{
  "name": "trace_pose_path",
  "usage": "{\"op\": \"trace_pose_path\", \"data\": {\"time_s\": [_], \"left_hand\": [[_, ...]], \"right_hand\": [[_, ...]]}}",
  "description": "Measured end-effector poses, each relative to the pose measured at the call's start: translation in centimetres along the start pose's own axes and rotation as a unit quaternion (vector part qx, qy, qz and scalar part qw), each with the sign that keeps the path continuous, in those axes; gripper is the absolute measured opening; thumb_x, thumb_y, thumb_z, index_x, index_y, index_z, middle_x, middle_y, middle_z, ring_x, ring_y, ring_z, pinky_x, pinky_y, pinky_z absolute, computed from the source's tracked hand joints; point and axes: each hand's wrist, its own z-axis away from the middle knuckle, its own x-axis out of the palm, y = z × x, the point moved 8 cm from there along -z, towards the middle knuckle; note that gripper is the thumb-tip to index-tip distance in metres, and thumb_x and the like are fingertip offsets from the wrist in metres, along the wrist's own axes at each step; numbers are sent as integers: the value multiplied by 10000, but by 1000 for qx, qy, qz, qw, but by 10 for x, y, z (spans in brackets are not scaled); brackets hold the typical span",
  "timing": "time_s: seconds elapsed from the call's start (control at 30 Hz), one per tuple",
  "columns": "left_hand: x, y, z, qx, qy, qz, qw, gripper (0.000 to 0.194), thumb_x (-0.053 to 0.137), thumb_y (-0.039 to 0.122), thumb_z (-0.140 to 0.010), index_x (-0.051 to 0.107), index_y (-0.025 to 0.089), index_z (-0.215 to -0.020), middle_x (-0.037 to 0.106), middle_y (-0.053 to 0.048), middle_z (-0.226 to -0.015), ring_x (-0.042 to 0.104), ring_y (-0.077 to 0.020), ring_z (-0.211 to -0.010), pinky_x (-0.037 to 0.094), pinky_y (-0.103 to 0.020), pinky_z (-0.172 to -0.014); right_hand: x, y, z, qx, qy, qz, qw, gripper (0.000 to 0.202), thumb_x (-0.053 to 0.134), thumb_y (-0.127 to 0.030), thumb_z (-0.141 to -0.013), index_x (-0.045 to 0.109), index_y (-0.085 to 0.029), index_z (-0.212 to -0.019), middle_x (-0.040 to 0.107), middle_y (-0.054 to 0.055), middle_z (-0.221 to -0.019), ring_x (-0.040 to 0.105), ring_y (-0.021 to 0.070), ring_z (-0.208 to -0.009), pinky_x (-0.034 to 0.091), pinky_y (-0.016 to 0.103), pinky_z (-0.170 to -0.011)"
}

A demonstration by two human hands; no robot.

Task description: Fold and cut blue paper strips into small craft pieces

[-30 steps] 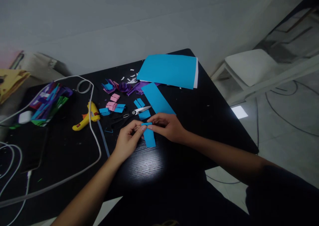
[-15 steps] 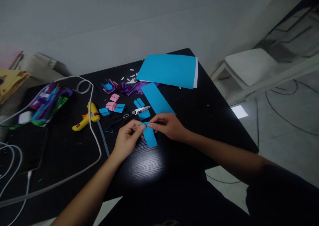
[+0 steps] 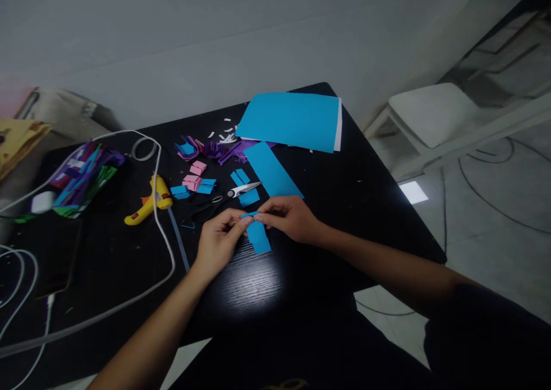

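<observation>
A small strip of blue paper (image 3: 259,238) is held between both hands above the black table, its top edge folded over. My left hand (image 3: 219,238) pinches the upper left of the strip between thumb and fingers. On the other side my right hand (image 3: 289,218) grips the upper right corner near the fold. Just beyond the hands lie scissors (image 3: 243,190) with their blades pointing right, partly over a small blue paper piece (image 3: 249,198). A longer blue paper strip (image 3: 274,169) stretches out behind my right hand.
Large blue sheets (image 3: 290,120) lie at the table's far corner. Folded pink pieces (image 3: 192,182), folded purple paper (image 3: 215,150) and white scraps (image 3: 227,139) are scattered nearby. A yellow glue gun (image 3: 159,198) with a white cable (image 3: 167,235) rests at left, near a phone (image 3: 58,258).
The fold at the top of the blue strip looks slightly further turned over between the fingertips. Both hands stay in nearly the same place.
</observation>
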Motion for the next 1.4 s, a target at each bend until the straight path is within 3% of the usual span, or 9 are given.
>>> {"op": "trace_pose_path", "data": {"time_s": [0.53,0.8,1.07,1.4], "left_hand": [[0,0,0,-2,8,-2,1000,165,747,330,-868,761,175,-813,698,9,-623,630,-127,-574,498,-219,-567],[-2,0,-2,-21,22,27,999,250,751,414,-863,724,171,-811,659,11,-650,577,-116,-590,465,-216,-566],[0,0,0,2,17,-27,999,240,748,418,-864,749,179,-847,627,18,-636,516,-111,-571,409,-218,-540],[-4,-3,-3,-19,19,16,1000,306,776,487,-828,758,182,-803,639,3,-634,529,-130,-586,436,-237,-555]], "right_hand": [[-2,-3,0,-1,20,5,1000,179,809,-339,-815,766,-165,-828,733,15,-739,656,129,-652,516,258,-622],[1,-1,0,19,15,7,1000,221,823,-354,-791,750,-155,-851,743,28,-763,684,144,-673,542,267,-642],[1,-4,2,7,18,42,999,220,824,-356,-797,754,-151,-835,752,38,-774,687,147,-693,517,262,-646],[6,-7,2,5,-13,31,999,196,775,-350,-841,723,-161,-850,699,14,-725,639,134,-647,499,264,-620]]}}
